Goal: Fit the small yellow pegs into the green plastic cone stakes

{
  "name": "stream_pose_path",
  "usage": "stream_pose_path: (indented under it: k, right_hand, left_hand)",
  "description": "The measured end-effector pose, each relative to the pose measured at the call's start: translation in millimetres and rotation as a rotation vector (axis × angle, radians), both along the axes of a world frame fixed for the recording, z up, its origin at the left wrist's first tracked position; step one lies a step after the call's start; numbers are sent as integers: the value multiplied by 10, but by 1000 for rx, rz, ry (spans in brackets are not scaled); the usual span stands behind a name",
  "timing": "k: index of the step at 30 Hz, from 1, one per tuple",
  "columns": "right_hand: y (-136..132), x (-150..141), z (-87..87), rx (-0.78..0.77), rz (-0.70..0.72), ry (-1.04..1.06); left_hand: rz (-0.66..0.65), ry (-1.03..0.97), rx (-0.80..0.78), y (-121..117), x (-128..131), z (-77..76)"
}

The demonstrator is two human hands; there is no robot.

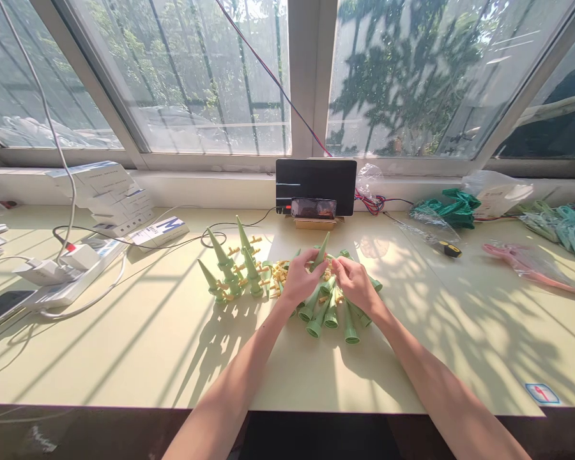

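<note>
My left hand point(298, 279) is closed around a green plastic cone spike point(321, 250) whose tip points up and away. Close beside it, my right hand point(352, 282) has its fingers pinched near the spike's base, over a pile of loose green cone spikes point(329, 314) lying on the pale table point(138, 345). What the right fingers pinch is hidden. Small yellow connector pieces point(278, 271) are scattered just left of my left hand. Further left stand several upright green spikes with yellow pieces fitted point(230, 271).
A black device point(315, 186) with a phone point(313, 207) leaning on it stands at the back under the window. A power strip with chargers point(60, 275) and boxes point(108, 191) sit left. Bags of green parts point(448, 207) and pink parts point(527, 263) lie right.
</note>
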State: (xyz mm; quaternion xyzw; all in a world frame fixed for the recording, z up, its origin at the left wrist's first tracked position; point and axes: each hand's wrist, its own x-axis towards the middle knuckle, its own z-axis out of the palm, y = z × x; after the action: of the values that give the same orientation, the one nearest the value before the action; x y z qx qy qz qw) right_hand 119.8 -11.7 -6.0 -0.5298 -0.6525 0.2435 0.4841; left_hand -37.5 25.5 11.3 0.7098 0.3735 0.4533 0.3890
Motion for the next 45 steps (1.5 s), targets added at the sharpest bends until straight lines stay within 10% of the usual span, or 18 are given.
stream_pose_path:
  k: [45]
  right_hand:
    - [-9,-23,2,-67,134,59]
  left_hand:
    - [-43,-107,-123,13,-10,-17]
